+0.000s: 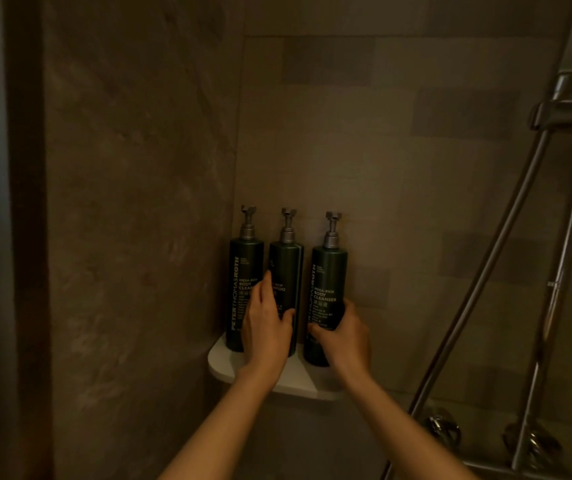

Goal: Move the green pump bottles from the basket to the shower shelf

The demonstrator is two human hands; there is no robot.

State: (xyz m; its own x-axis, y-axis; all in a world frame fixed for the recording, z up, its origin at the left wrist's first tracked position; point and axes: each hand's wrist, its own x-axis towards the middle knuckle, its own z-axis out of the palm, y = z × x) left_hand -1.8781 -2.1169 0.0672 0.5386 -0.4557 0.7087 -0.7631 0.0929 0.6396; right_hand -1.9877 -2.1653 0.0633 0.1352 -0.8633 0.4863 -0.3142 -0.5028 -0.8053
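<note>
Head view: left hand (266,323) gripping, half-hiding middle bottle (286,271); right hand (345,332) around right bottle (328,289), labels dim.

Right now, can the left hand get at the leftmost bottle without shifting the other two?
Probably yes. The left hand rests on the middle bottle, right beside the leftmost bottle, whose front is mostly uncovered. Only the side wall crowds its far side. The right hand is on the right bottle.

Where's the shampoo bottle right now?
In the head view the shampoo bottle stands upright on the white corner shelf, middle of three, between two body cleanser bottles, with the left hand on its front.
</note>
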